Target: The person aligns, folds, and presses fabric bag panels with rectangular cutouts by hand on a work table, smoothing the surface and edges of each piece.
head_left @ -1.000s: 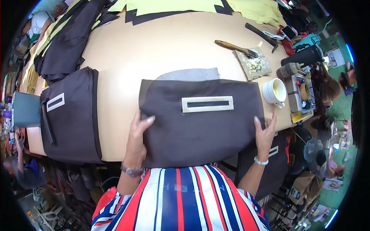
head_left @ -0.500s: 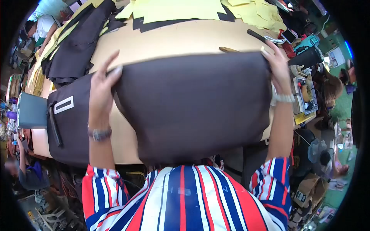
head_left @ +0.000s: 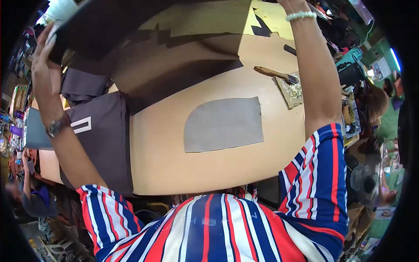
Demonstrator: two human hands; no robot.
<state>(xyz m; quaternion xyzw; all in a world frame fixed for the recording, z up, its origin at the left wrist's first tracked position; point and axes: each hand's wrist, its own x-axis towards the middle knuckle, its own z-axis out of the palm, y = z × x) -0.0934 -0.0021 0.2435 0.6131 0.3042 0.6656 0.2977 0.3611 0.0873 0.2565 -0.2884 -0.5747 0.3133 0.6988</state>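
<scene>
A large dark brown fabric sheet is lifted in the upper left, its lower edge hanging over the table. My left hand, with a watch at the wrist, grips the sheet's left edge between thumb and fingers. At the top edge of the view, only the base of my right hand shows above a beaded bracelet; its fingers are cut off. Flat on the table between my arms lies a grey panel with one rounded corner. Below my left hand is a stack of dark fabric bearing a white rectangular frame.
A wooden-handled brush rests on a small crumpled packet beside my right forearm. Yellow sheets lie at the table's far side. A grey box stands at left. Other people are at both sides.
The dark sheet has risen from in front of me to the upper left, uncovering the grey panel, brush and packet. Both hands have moved up and outward, the right nearly out of view.
</scene>
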